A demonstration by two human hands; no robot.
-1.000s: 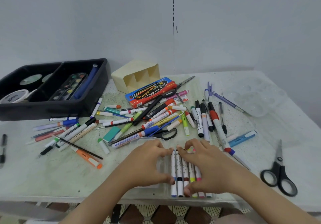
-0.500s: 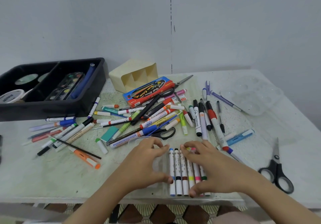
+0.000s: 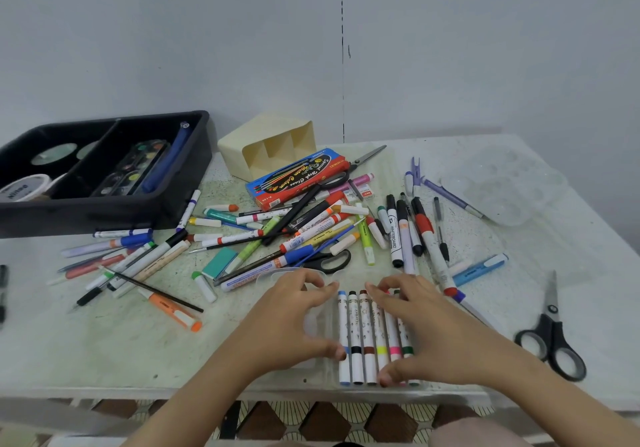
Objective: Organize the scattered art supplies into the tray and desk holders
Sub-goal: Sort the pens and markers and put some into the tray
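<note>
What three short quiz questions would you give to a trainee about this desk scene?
1. True or false: the cream desk holder lies on its side.
2. The watercolour palette lies in: A the black tray, B the cream desk holder, C the red crayon box.
3. Fill in: the marker of the marker row nearest the left hand has a ___ cap.
Key: 1 true; 2 A; 3 blue.
</note>
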